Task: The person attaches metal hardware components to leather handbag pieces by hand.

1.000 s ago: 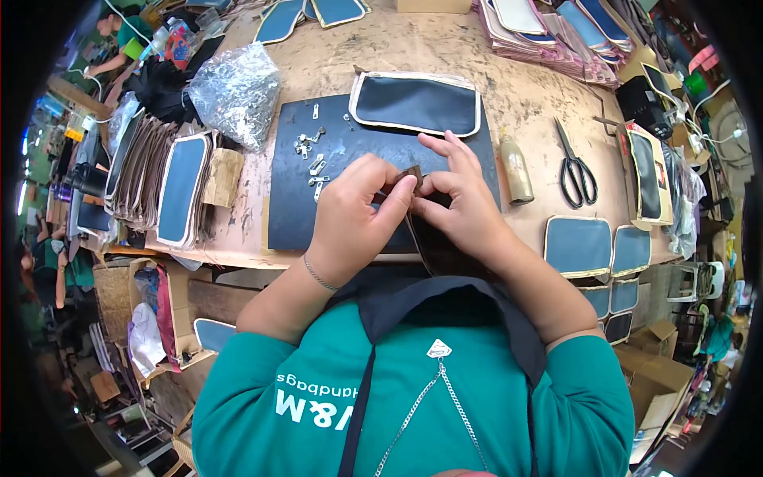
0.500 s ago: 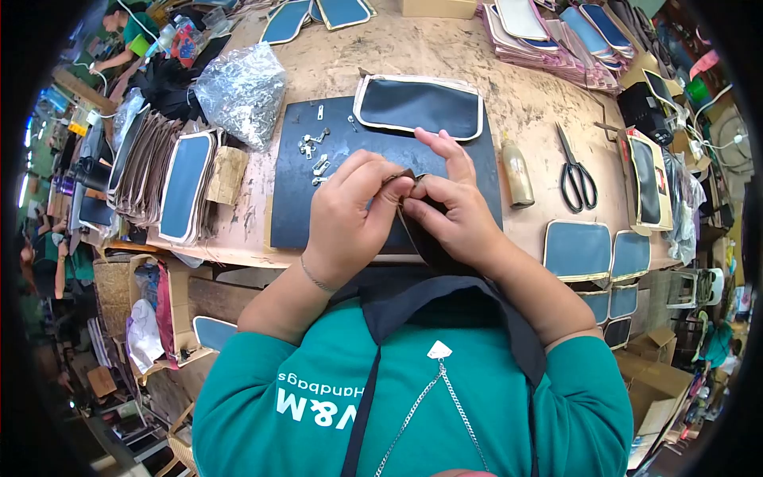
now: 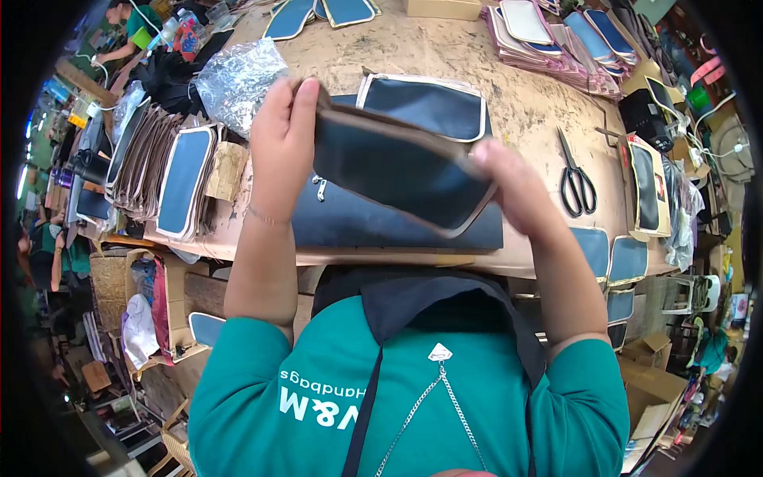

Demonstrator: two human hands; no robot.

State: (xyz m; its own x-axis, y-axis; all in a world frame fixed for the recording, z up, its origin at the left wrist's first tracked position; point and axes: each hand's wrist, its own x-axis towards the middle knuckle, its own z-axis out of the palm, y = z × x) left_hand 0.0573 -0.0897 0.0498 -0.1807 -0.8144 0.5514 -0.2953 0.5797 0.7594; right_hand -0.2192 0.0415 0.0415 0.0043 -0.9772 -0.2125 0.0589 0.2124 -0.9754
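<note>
A dark leather wallet piece (image 3: 389, 167) with a brown strip along its top edge is stretched between my two hands above a black board (image 3: 381, 226). My left hand (image 3: 286, 119) pinches its upper left corner, thumb uppermost. At the right end my right hand (image 3: 513, 187) grips it, somewhat blurred by motion. A few silver zipper sliders (image 3: 321, 189) show on the board beside my left wrist; the held piece hides part of the board. Just behind lies a stack of dark panels (image 3: 425, 103) with pale edges.
Black-handled scissors (image 3: 579, 187) lie to the right. Stacked blue-faced panels (image 3: 184, 183) and a clear plastic bag (image 3: 242, 79) stand on the left. More panels (image 3: 628, 258) rest at the front right edge. A carton (image 3: 648, 183) stands beyond the scissors.
My hands have moved apart, left hand up and leftward, right hand to the right. The wallet piece, bunched between my fingers before, is now spread out and raised.
</note>
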